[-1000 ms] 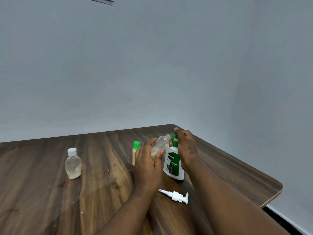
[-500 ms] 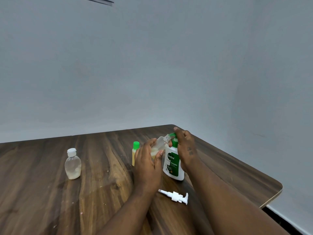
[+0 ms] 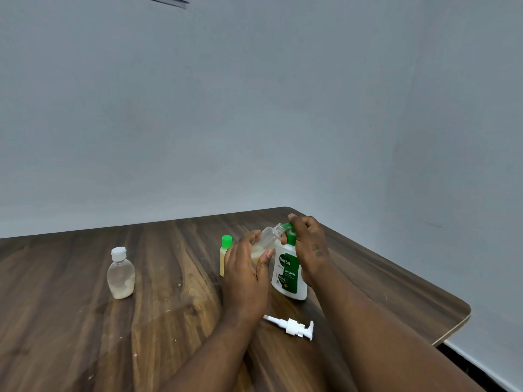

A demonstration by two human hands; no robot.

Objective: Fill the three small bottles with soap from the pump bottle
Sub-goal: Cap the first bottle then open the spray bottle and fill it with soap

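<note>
Three small bottles on the wood table [image 3: 85, 335]. One, a clear open bottle [image 3: 267, 239], held tilted in the left hand [image 3: 244, 274], long axis leaning up and right, mouth pointing toward the green cap [image 3: 288, 232] pinched in the right hand [image 3: 307, 244]. Left grip clamped round the bottle's lower body; right grip closed on the cap. Just right and upright, the pump bottle [image 3: 288, 274], partly behind the right hand. Upright behind the left hand, a green-capped yellow bottle [image 3: 225, 256]. Well apart at left, a white-capped bottle [image 3: 120, 274], upright. Nearer, lying flat, the white pump head [image 3: 291, 327].

Wooden table [image 3: 169, 278]; grey walls [image 3: 254, 108]
</note>
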